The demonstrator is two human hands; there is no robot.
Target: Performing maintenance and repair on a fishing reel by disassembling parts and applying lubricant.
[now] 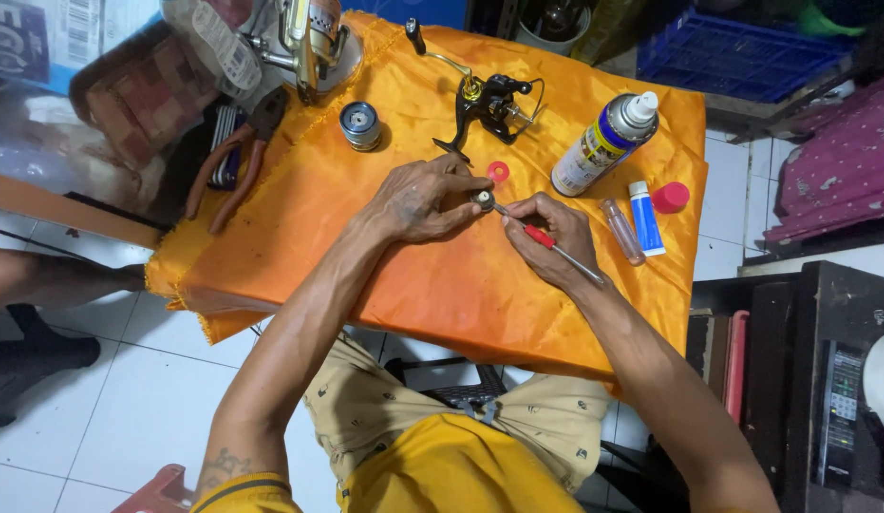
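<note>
On an orange cloth my left hand pinches a small round metal part between its fingertips. My right hand grips a thin tool with a red band, its tip touching that part. Just beyond my hands lie a small red ring and a black fishing reel body with a gold handle arm.
A silver spool sits at the back left, red-handled pliers at the cloth's left edge. To the right stand a spray can, a small blue-and-white tube, a clear vial and a red cap. Another reel lies far back.
</note>
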